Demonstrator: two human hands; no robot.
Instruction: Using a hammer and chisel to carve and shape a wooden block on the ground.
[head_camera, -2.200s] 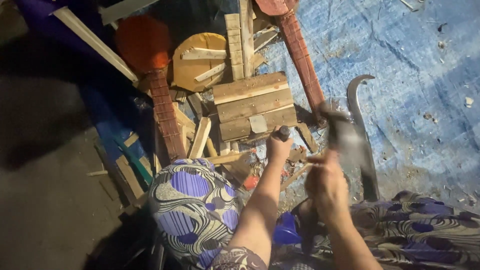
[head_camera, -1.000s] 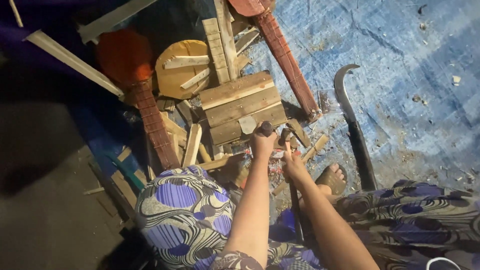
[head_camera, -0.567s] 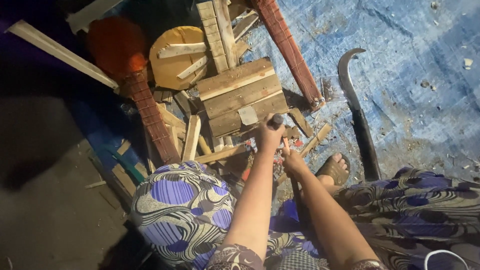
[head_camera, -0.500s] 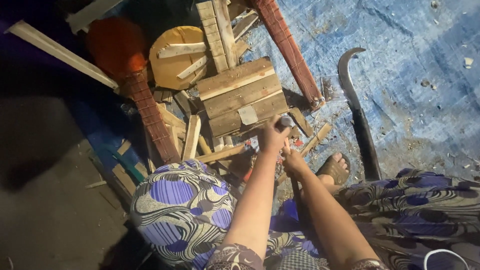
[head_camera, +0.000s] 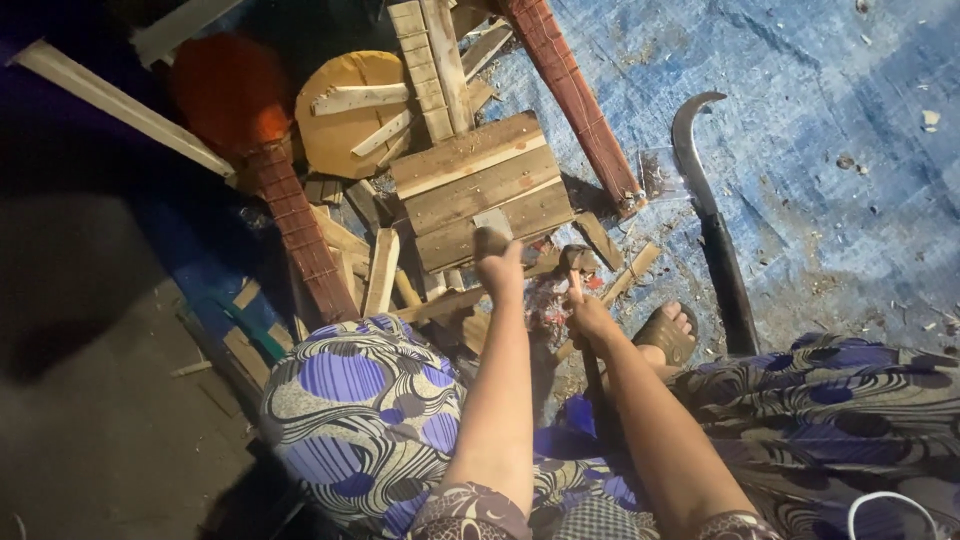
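Head view.

Left hand (head_camera: 497, 262): fingers closed around a small upright object whose kind cannot be told, held just below the slatted wooden block (head_camera: 480, 188).

Right hand (head_camera: 590, 318): fingers gripping the handle of a hammer (head_camera: 574, 262), whose head lies close beside the left hand.

Slatted wooden block: three planks, lying amid loose wood offcuts (head_camera: 382, 270).

Curved sickle blade (head_camera: 703, 205): dark handle, lying on the blue tarp (head_camera: 830, 120), well right of the hands.

Round yellow wooden disc (head_camera: 350, 110): above the block, left.

Foot in a sandal (head_camera: 668, 333): just right of the right hand.
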